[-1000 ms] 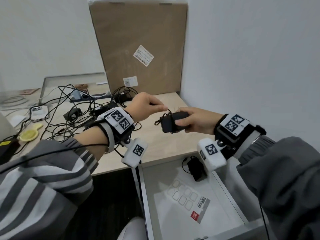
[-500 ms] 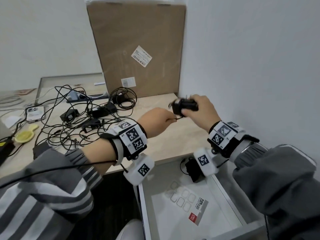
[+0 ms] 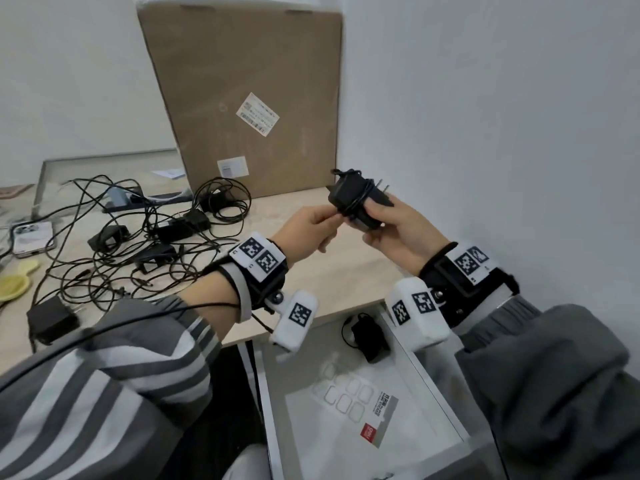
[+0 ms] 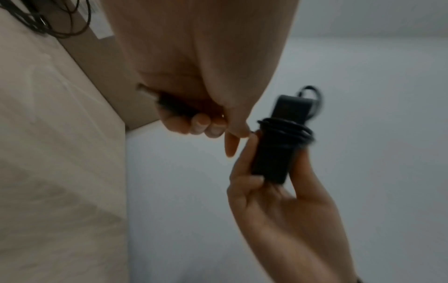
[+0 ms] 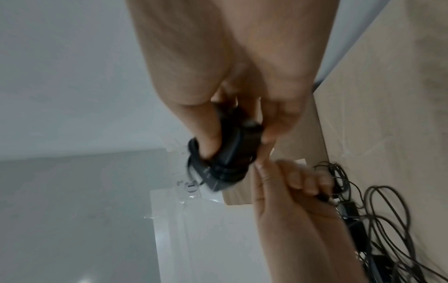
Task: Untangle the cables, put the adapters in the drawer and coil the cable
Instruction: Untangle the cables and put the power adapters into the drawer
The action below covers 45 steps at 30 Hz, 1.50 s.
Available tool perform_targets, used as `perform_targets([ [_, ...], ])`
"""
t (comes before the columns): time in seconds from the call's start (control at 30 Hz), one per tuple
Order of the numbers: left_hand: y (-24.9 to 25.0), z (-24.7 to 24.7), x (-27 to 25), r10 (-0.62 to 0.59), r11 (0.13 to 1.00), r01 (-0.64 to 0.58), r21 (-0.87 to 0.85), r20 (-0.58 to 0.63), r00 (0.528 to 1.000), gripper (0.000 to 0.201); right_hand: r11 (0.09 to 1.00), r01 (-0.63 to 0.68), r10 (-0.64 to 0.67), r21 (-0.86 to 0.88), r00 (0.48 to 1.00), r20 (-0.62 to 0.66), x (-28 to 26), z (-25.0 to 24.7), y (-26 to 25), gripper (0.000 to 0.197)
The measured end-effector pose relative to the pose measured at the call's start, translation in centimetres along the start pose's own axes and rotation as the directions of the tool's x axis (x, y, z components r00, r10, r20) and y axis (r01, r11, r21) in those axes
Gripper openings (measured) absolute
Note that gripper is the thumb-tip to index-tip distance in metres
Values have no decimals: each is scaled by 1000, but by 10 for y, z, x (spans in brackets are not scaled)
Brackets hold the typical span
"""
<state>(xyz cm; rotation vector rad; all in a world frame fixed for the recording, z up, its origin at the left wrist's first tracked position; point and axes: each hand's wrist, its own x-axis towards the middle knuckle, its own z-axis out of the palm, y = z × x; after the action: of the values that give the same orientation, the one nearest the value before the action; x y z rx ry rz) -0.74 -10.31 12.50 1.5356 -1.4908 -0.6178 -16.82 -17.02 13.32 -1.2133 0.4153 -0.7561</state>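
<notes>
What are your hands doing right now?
Right hand grips adapter. Left hand pinches its cable, wound round. Drawer open below.

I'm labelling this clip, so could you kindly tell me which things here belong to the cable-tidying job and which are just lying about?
Job: held adapter, its cable, tangled cables, open drawer, stowed adapter.

Lying about: cardboard box, phone, yellow object.

Up comes the black adapter (image 3: 356, 199), lifted from low over the desk edge to chest height in the right hand (image 3: 398, 230). Its cable (image 3: 351, 206) now wraps the body in loops, and the left hand (image 3: 308, 230) pinches the cable at the adapter's side.
</notes>
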Motion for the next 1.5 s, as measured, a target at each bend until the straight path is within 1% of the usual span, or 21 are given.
perform_targets([
  [0.07,2,9,-2,-71,997,70,25,65,995,23,971,65,-112,-231,974,-197,5,-3,-2,16],
  [0.1,2,11,-2,-91,990,81,112,86,992,25,914,73,-190,-400,946,-261,6,-6,-2,14],
  [0.13,4,11,-3,-84,966,58,251,96,992,26,829,79,-269,-553,924,-272,7,-10,-1,15],
  [0.2,9,8,-5,-14,836,-32,547,81,997,27,630,90,-360,-772,914,-187,5,-11,2,22],
  [0.23,11,7,-6,14,785,-51,617,64,998,27,534,89,-379,-841,914,-144,3,-8,4,26],
  [0.3,13,7,-10,28,763,-50,644,45,999,26,403,69,-370,-913,924,-93,0,-2,10,24],
  [0.37,13,9,-15,39,752,-54,657,37,999,25,356,-4,-274,-935,956,-108,-4,0,12,16],
  [0.4,11,11,-17,41,758,-55,650,37,998,23,363,-59,-195,-930,971,-138,-5,-1,13,17],
  [0.5,1,15,-27,35,844,-30,536,0,999,16,560,-231,129,-795,973,-192,-12,-6,16,13],
  [0.6,-14,23,-39,-65,950,73,305,-39,997,27,687,-418,367,-595,906,-212,-23,-8,27,29],
  [0.7,-30,30,-50,-197,976,203,79,-76,977,36,777,-528,465,-343,849,-252,-38,-4,42,29],
  [0.77,-37,33,-58,-276,961,272,-52,-101,956,35,799,-560,509,-218,823,-251,-47,-2,53,22],
  [0.83,-39,39,-65,-298,951,284,-121,-128,946,30,807,-568,524,-159,814,-249,-54,0,63,13],
  [0.87,-39,43,-69,-295,953,279,-119,-147,944,28,811,-566,519,-149,814,-262,-57,0,68,14],
  [0.97,-43,55,-77,-296,955,287,-71,-191,936,24,813,-564,507,-145,808,-301,-64,-1,81,32],
  [1.03,-46,65,-83,-291,956,294,-2,-153,944,15,813,-568,508,-129,800,-320,-69,-2,89,35],
  [1.1,-46,73,-90,-282,952,293,85,-126,951,12,799,-586,525,-137,790,-317,-73,-2,94,29],
  [1.17,-45,79,-97,-282,948,299,108,-149,948,15,779,-610,551,-144,777,-305,-77,-1,96,17],
  [1.27,-52,84,-99,-305,939,326,110,-172,937,23,767,-630,578,-121,760,-297,-83,0,101,21],
  [1.4,-59,89,-99,-395,913,407,14,-213,894,29,760,-645,616,-82,754,-226,-88,5,103,25],
  [1.5,-59,89,-102,-555,827,521,-212,-158,817,42,770,-634,613,-73,766,-194,-86,6,102,25],
])
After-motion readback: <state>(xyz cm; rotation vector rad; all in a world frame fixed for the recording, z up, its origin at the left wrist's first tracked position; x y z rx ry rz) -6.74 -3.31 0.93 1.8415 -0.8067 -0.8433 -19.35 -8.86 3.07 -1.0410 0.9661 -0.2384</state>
